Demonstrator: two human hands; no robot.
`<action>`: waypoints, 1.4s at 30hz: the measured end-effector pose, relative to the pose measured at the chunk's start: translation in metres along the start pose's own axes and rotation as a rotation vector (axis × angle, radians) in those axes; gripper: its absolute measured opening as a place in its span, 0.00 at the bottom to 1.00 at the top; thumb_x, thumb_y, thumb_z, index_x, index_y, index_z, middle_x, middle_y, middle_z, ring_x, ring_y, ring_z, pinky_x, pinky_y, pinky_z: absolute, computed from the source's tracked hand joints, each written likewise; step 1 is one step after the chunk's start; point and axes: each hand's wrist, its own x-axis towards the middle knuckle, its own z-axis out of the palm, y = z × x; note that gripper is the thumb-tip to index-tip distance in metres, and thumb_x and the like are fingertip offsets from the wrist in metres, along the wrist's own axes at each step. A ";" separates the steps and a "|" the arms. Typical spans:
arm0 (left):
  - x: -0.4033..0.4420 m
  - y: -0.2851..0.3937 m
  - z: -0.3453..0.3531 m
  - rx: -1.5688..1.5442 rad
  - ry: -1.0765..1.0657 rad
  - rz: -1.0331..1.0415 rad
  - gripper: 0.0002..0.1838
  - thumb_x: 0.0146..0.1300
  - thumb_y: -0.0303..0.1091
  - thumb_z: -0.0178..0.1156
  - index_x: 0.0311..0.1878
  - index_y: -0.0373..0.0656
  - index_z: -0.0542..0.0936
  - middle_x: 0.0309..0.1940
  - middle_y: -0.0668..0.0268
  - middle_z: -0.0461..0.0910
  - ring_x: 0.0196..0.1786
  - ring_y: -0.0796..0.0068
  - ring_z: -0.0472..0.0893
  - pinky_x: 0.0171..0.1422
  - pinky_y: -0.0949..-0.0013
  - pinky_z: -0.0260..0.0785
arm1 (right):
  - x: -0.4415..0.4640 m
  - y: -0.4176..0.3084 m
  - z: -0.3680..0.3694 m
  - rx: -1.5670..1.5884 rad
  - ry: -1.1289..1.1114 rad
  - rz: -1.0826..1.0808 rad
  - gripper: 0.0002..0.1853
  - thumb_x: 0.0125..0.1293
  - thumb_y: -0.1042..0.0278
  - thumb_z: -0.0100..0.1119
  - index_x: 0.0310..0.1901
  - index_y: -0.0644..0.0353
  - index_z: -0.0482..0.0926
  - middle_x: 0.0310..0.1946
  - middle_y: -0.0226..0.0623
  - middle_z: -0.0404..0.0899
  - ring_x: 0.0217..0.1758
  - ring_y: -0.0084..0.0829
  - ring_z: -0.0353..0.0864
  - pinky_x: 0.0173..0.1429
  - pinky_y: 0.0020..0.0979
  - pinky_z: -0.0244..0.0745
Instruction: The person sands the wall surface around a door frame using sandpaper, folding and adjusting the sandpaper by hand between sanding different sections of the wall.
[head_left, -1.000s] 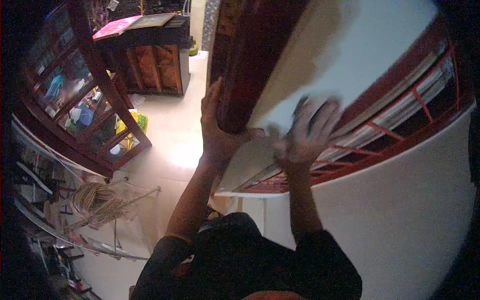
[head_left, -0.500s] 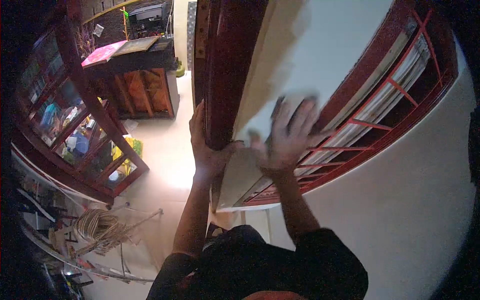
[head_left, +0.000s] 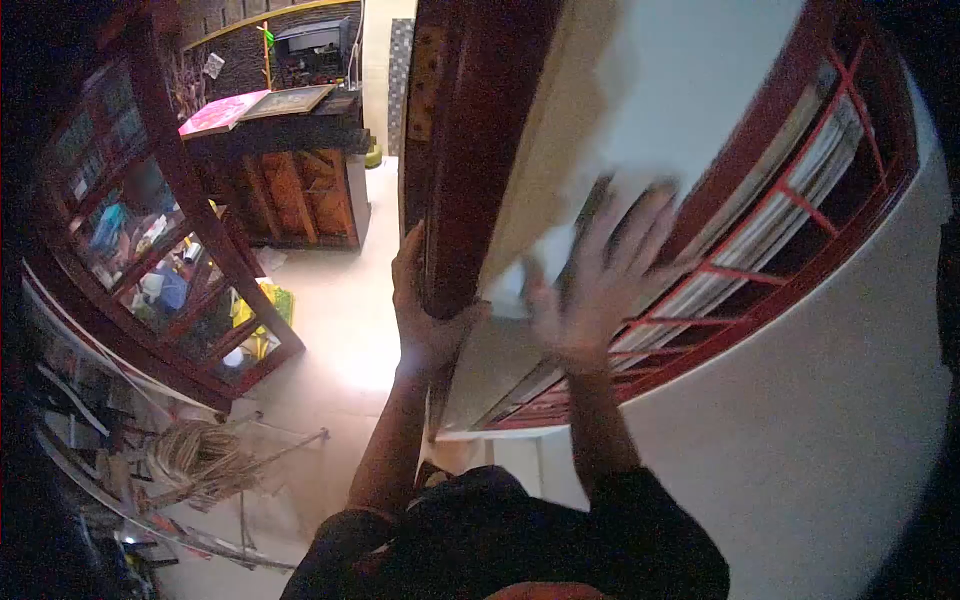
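Note:
My left hand [head_left: 432,318] grips the edge of a dark red wooden frame [head_left: 488,140], thumb on the near side and fingers round the far side. My right hand [head_left: 605,275] is at the wall surface [head_left: 690,70] beside the frame, fingers stretched and spread, slightly blurred. Dark patches show between and beside its fingers; I cannot tell whether they are shadow or something under the palm. A rough-edged beige strip [head_left: 555,120] runs between the frame and the pale bluish area.
A red-barred window [head_left: 790,195] curves along the right. At left stands an open glass-paned door [head_left: 235,265]. Beyond it is a dark wooden counter [head_left: 300,200] with a pink sheet [head_left: 225,112] on top. Coiled rope [head_left: 200,455] hangs at the lower left.
My right hand has shifted up and to the right in view, still spread. The whole view has moved slightly; my left hand keeps its grip on the frame.

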 end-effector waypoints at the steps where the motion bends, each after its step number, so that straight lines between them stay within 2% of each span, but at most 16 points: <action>1: -0.001 -0.002 0.000 -0.015 -0.006 -0.060 0.61 0.33 0.44 0.83 0.72 0.40 0.60 0.62 0.53 0.67 0.66 0.55 0.69 0.71 0.55 0.63 | 0.031 0.000 -0.015 -0.038 -0.020 0.026 0.49 0.65 0.28 0.38 0.76 0.58 0.47 0.77 0.63 0.35 0.79 0.64 0.34 0.68 0.75 0.14; 5: -0.002 -0.001 0.001 -0.109 0.018 -0.036 0.60 0.34 0.44 0.83 0.72 0.40 0.60 0.61 0.54 0.69 0.64 0.57 0.71 0.69 0.56 0.65 | 0.030 -0.007 -0.010 -0.110 -0.012 0.060 0.50 0.64 0.26 0.33 0.77 0.58 0.47 0.77 0.62 0.32 0.80 0.64 0.32 0.67 0.75 0.12; 10: -0.005 -0.005 0.000 -0.107 0.017 -0.071 0.61 0.35 0.47 0.83 0.72 0.40 0.58 0.61 0.54 0.69 0.64 0.59 0.71 0.68 0.56 0.66 | -0.120 -0.027 0.045 -0.078 -0.163 -0.106 0.43 0.59 0.34 0.57 0.67 0.59 0.65 0.73 0.65 0.49 0.77 0.66 0.42 0.64 0.83 0.26; 16: -0.001 -0.001 0.001 -0.068 -0.009 -0.007 0.62 0.37 0.53 0.82 0.72 0.40 0.57 0.62 0.54 0.68 0.63 0.59 0.73 0.67 0.55 0.67 | 0.024 -0.010 -0.011 -0.123 -0.169 0.063 0.47 0.61 0.28 0.46 0.74 0.53 0.57 0.76 0.64 0.41 0.79 0.65 0.38 0.63 0.83 0.19; 18: -0.003 -0.005 0.003 -0.118 -0.016 -0.034 0.61 0.38 0.55 0.81 0.72 0.40 0.57 0.62 0.54 0.68 0.63 0.59 0.73 0.68 0.55 0.66 | 0.040 -0.006 -0.011 -0.043 0.027 0.041 0.45 0.62 0.26 0.40 0.76 0.45 0.54 0.77 0.61 0.38 0.79 0.64 0.36 0.61 0.84 0.15; 21: -0.004 -0.020 -0.001 -0.134 -0.031 -0.050 0.61 0.41 0.59 0.79 0.72 0.38 0.57 0.61 0.54 0.68 0.63 0.58 0.72 0.68 0.56 0.65 | -0.023 -0.019 0.014 -0.139 -0.225 0.049 0.42 0.63 0.26 0.40 0.75 0.39 0.58 0.77 0.59 0.39 0.79 0.62 0.37 0.60 0.85 0.13; 23: -0.003 -0.009 0.000 -0.190 -0.051 0.006 0.61 0.42 0.62 0.77 0.72 0.37 0.56 0.62 0.52 0.66 0.64 0.58 0.71 0.68 0.57 0.65 | -0.122 -0.012 0.086 -0.067 0.023 -0.228 0.40 0.62 0.26 0.42 0.73 0.35 0.62 0.77 0.56 0.39 0.79 0.60 0.40 0.59 0.86 0.12; 25: -0.005 -0.024 0.000 -0.240 -0.030 0.089 0.59 0.46 0.61 0.74 0.72 0.35 0.55 0.63 0.50 0.64 0.67 0.55 0.67 0.70 0.55 0.63 | -0.102 -0.019 0.068 -0.035 -0.008 -0.230 0.39 0.62 0.28 0.44 0.72 0.36 0.64 0.77 0.56 0.40 0.78 0.60 0.41 0.60 0.86 0.14; 27: -0.007 -0.027 -0.006 0.006 -0.068 0.112 0.56 0.51 0.61 0.69 0.72 0.34 0.55 0.63 0.48 0.62 0.70 0.54 0.63 0.72 0.53 0.59 | -0.066 -0.027 0.032 -0.001 -0.056 -0.220 0.38 0.62 0.30 0.46 0.71 0.37 0.66 0.77 0.55 0.42 0.78 0.60 0.43 0.61 0.86 0.16; 29: -0.002 -0.013 -0.006 0.019 -0.066 0.082 0.56 0.52 0.64 0.65 0.73 0.34 0.55 0.64 0.48 0.62 0.70 0.53 0.62 0.73 0.53 0.57 | 0.002 -0.025 0.000 0.053 -0.253 0.008 0.37 0.62 0.34 0.48 0.71 0.40 0.67 0.77 0.55 0.44 0.76 0.61 0.47 0.62 0.85 0.19; 30: -0.003 -0.007 -0.005 0.025 -0.072 0.064 0.56 0.54 0.67 0.62 0.73 0.33 0.55 0.65 0.48 0.61 0.71 0.52 0.62 0.74 0.52 0.55 | 0.023 -0.020 -0.010 0.221 -0.094 0.039 0.36 0.64 0.35 0.46 0.71 0.41 0.66 0.76 0.56 0.47 0.76 0.62 0.48 0.65 0.82 0.20; 33: -0.003 -0.012 -0.004 -0.155 -0.034 0.096 0.59 0.53 0.77 0.55 0.73 0.33 0.56 0.67 0.47 0.60 0.70 0.50 0.62 0.74 0.52 0.53 | 0.019 -0.020 0.006 0.172 0.032 -0.034 0.35 0.64 0.36 0.47 0.71 0.41 0.66 0.76 0.56 0.47 0.75 0.62 0.51 0.66 0.80 0.19; 34: 0.000 0.000 -0.004 -0.096 -0.022 0.091 0.62 0.52 0.83 0.46 0.73 0.33 0.57 0.68 0.45 0.60 0.70 0.49 0.62 0.75 0.53 0.51 | -0.020 -0.014 0.017 0.029 -0.092 -0.033 0.34 0.65 0.38 0.49 0.71 0.41 0.67 0.76 0.56 0.48 0.76 0.63 0.50 0.68 0.78 0.20; 38: 0.006 -0.005 -0.003 -0.170 0.007 0.126 0.63 0.51 0.85 0.41 0.72 0.32 0.57 0.67 0.44 0.61 0.71 0.49 0.62 0.74 0.53 0.51 | -0.065 -0.008 0.043 -0.191 0.076 -0.292 0.36 0.65 0.36 0.48 0.72 0.40 0.65 0.77 0.54 0.47 0.77 0.61 0.48 0.68 0.78 0.18; 40: 0.001 -0.009 -0.005 -0.151 -0.016 0.132 0.63 0.52 0.86 0.37 0.72 0.33 0.58 0.66 0.44 0.63 0.70 0.49 0.62 0.73 0.53 0.52 | -0.038 0.007 0.031 -0.021 0.001 -0.241 0.37 0.66 0.33 0.43 0.74 0.38 0.61 0.77 0.53 0.45 0.79 0.58 0.45 0.68 0.76 0.16; 42: 0.001 -0.008 -0.004 -0.136 -0.003 0.116 0.62 0.53 0.85 0.37 0.72 0.33 0.59 0.66 0.44 0.63 0.70 0.49 0.63 0.73 0.53 0.52 | 0.032 -0.006 -0.013 -0.221 0.003 -0.105 0.37 0.67 0.33 0.40 0.75 0.38 0.58 0.78 0.51 0.44 0.80 0.56 0.45 0.69 0.75 0.15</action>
